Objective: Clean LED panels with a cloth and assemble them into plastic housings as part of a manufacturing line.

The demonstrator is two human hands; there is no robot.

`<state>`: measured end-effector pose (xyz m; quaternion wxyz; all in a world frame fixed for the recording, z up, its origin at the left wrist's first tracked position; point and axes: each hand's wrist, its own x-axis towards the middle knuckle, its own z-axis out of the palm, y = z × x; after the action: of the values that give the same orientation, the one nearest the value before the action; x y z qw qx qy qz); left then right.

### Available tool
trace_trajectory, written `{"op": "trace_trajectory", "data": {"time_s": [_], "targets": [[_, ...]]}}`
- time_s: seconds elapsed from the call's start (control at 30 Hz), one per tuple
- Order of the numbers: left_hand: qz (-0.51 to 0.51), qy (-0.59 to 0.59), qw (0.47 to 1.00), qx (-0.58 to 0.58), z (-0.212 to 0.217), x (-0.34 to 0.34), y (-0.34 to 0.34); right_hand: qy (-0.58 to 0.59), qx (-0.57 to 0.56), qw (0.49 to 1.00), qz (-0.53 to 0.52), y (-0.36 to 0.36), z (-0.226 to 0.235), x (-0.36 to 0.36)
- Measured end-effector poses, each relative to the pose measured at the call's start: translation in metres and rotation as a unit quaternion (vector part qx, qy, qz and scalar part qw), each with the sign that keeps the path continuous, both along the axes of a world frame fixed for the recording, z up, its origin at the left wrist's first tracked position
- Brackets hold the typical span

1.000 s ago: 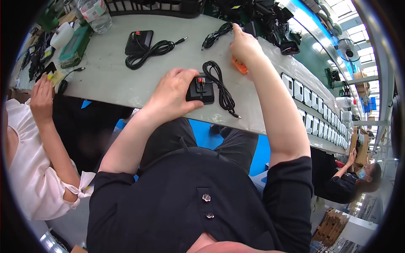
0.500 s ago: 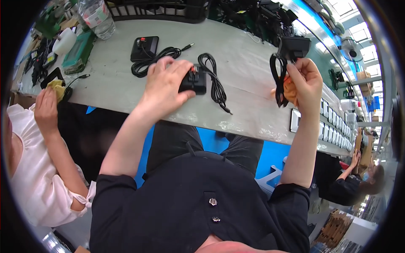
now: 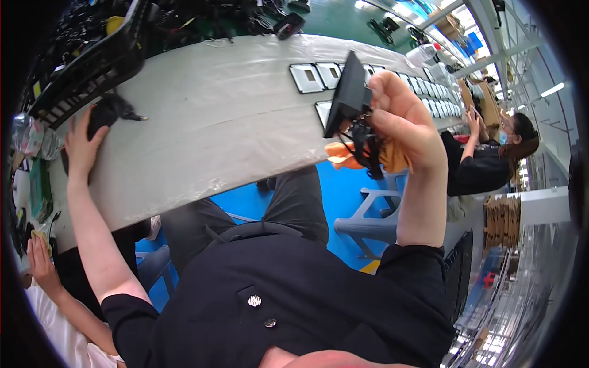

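Note:
My right hand (image 3: 405, 119) is raised over the table's front edge and pinches a flat black box-shaped device (image 3: 348, 95), tilted on edge. A bundled black cable (image 3: 366, 150) hangs beneath that device. Against the palm is a crumpled orange cloth (image 3: 396, 154), partly hidden by the fingers and cable. Far to the left, my left hand (image 3: 81, 147) rests on the table with fingers and thumb spread around a black device with a cable (image 3: 104, 116). Dark edges of something else show beside the left palm and wrist, mostly covered.
Framed rectangular panels (image 3: 305, 78) stand in rows at the right of the table (image 3: 208, 116). A black basket (image 3: 92, 89) and a plastic bottle (image 3: 34, 138) are at the left. A co-worker's hand (image 3: 40, 260) is at lower left; another person (image 3: 497, 147) works at right.
The view has turned right, bringing more panels in. My right hand now holds its device higher and tilted. My left hand appears farther left, with its fingers more stretched out.

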<state>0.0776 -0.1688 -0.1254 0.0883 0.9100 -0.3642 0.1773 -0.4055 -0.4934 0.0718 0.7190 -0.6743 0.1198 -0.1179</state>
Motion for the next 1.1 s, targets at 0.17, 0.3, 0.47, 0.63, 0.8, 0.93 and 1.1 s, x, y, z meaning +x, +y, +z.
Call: {"op": "trace_trajectory", "data": {"time_s": [0.17, 0.3, 0.47, 0.63, 0.8, 0.93, 1.1], "targets": [[0.001, -0.049, 0.994, -0.093, 0.018, 0.013, 0.027, 0.036, -0.084, 0.988, -0.128, 0.004, -0.004, -0.052], [-0.161, 0.01, 0.938, -0.306, 0.07, -0.161, -0.097, 0.176, -0.169, 0.941, -0.236, 0.003, -0.029, -0.072], [-0.385, 0.214, 0.885, -0.15, 0.048, -0.327, -0.23, 0.199, 0.081, 0.958, -0.19, -0.043, -0.063, -0.064], [-0.355, 0.205, 0.902, -0.132, 0.026, -0.353, -0.277, 0.19, 0.167, 0.95, -0.181, -0.054, -0.083, -0.059], [-0.32, 0.258, 0.905, -0.109, 0.037, -0.343, -0.251, 0.178, 0.171, 0.944, -0.221, -0.055, -0.095, -0.036], [-0.31, 0.238, 0.909, -0.146, 0.02, -0.326, -0.219, 0.224, 0.115, 0.952, -0.176, -0.039, -0.096, -0.001], [-0.329, 0.231, 0.893, -0.204, 0.016, -0.32, -0.198, 0.283, 0.012, 0.948, -0.147, -0.013, -0.099, 0.043]]}}
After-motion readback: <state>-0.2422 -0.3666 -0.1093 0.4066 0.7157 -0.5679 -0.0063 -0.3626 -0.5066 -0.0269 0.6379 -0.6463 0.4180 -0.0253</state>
